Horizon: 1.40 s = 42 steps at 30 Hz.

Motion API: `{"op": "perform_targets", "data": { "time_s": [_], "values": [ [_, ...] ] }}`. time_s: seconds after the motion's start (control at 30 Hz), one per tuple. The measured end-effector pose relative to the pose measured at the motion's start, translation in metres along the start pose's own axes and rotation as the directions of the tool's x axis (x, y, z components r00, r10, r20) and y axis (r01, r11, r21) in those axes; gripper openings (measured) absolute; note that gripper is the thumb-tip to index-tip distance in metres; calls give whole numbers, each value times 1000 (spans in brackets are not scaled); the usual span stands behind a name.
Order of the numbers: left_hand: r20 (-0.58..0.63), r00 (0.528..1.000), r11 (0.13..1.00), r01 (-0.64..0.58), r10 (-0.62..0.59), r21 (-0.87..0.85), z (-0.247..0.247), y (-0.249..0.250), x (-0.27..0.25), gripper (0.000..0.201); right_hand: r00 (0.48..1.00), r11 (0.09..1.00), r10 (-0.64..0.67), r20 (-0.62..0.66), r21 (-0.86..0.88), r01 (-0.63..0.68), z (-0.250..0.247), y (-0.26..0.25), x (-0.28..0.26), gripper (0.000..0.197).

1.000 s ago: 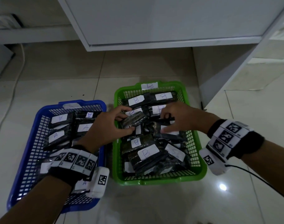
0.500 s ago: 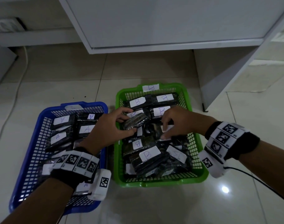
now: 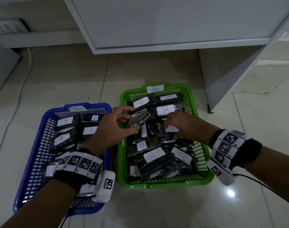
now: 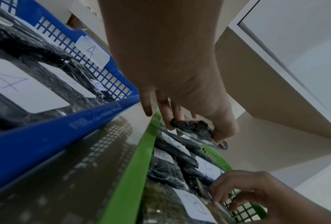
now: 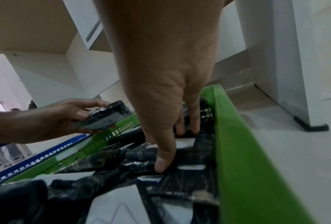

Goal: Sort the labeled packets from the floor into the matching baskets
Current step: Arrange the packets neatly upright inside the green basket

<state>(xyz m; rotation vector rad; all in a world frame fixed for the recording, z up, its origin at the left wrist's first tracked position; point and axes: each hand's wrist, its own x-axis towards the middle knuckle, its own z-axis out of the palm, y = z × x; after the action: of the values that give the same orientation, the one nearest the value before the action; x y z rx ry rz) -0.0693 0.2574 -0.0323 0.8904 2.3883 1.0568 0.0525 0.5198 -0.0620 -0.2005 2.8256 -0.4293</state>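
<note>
My left hand [image 3: 131, 120] grips a dark shiny packet [image 3: 140, 119] just above the back left of the green basket [image 3: 165, 185]. The packet's white label [image 5: 107, 119] faces down and I cannot read its letter. The green basket is marked B and holds several dark packets labelled B. My right hand [image 3: 171, 129] reaches into that basket. Its thumb [image 5: 161, 163] and straight fingers press on the packets, and none is lifted. The blue basket [image 3: 89, 105] on the left is marked A and holds several A packets.
A white cabinet overhangs the baskets, with its side panel [image 3: 222, 71] standing just right of the green basket. A white cable [image 3: 17, 102] runs along the floor at the left. A black wire [image 3: 264, 186] trails from my right wrist. Glossy tiles lie in front.
My left hand keeps the packet over the green basket and has hardly moved. My right hand's thumb has spread a little lower onto the packets.
</note>
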Motion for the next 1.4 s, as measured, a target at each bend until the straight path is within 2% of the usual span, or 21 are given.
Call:
{"op": "perform_targets", "data": {
  "time_s": [0.1, 0.2, 0.27, 0.33, 0.4, 0.47, 0.57, 0.63, 0.73, 0.8, 0.87, 0.93, 1.0, 1.07, 1.13, 1.2, 1.27, 1.33, 1.4],
  "values": [
    [-8, 1000, 1000, 15, -15, 13, 1, 3, -1, 53, 1000, 998, 0, 7, 57, 0, -5, 1, -3, 55],
    [5, 1000, 1000, 18, -18, 11, -5, 14, 3, 20, 990, 957, 46, -130, 291, -6, -22, 0, -6, 60],
    [26, 1000, 998, -1, 0, 62, -9, 20, 8, 23, 974, 902, 78, -212, 431, 21, -32, -6, -5, 59],
    [80, 997, 991, -8, -2, 132, -13, 24, 12, 30, 971, 887, 57, -233, 457, 57, -37, -13, -2, 44],
    [89, 996, 984, -44, 29, 174, -15, 22, 15, 29, 976, 909, 33, -216, 412, 60, -39, -18, -2, 26],
    [82, 995, 975, -80, 64, 207, -15, 16, 16, 27, 983, 935, 30, -182, 353, 37, -41, -19, -4, 18],
    [71, 995, 967, -81, 66, 243, -4, 14, 11, 22, 989, 977, 17, -147, 212, 14, -39, -16, -11, 15],
    [85, 995, 960, -67, 46, 270, 7, 16, 8, 21, 991, 983, 47, -127, 181, -24, -35, -12, -16, 17],
    [117, 989, 913, -124, 85, 389, 16, 16, 5, 26, 992, 986, 75, -101, 154, -59, -33, -12, -24, 17],
    [167, 984, 864, -140, 66, 483, 19, 14, 2, 38, 996, 984, 62, -61, 169, -51, -35, -18, -30, 17],
    [177, 983, 818, -135, 41, 559, 19, 16, -2, 45, 1000, 967, 26, 11, 255, -28, -37, -29, -38, 20],
    [170, 981, 764, -178, 90, 620, 13, 26, -8, 46, 995, 934, -30, 90, 356, -4, -36, -39, -50, 31],
    [216, 966, 772, -245, 143, 586, 5, 37, -18, 47, 983, 923, -85, 162, 384, 17, -28, -50, -62, 43],
    [351, 934, 848, -240, 68, 472, 6, 45, -34, 51, 979, 931, -130, 155, 358, 67, -16, -60, -69, 46],
    [439, 899, 868, -214, -5, 447, 20, 48, -53, 60, 981, 919, -169, 93, 374, 123, -4, -65, -74, 37],
    [381, 924, 890, -197, 29, 412, 38, 43, -67, 52, 987, 913, -143, 72, 394, 104, -1, -64, -78, 32],
    [277, 957, 921, -178, 81, 346, 51, 39, -78, 42, 994, 901, -58, 91, 433, 13, -12, -57, -82, 31],
    [216, 972, 946, -154, 93, 285, 61, 34, -88, 48, 993, 862, 18, 119, 501, -76, -26, -44, -85, 29],
    [205, 973, 946, -162, 106, 282, 70, 28, -96, 61, 990, 852, 49, 129, 512, -109, -37, -33, -88, 28]
  ]
}}
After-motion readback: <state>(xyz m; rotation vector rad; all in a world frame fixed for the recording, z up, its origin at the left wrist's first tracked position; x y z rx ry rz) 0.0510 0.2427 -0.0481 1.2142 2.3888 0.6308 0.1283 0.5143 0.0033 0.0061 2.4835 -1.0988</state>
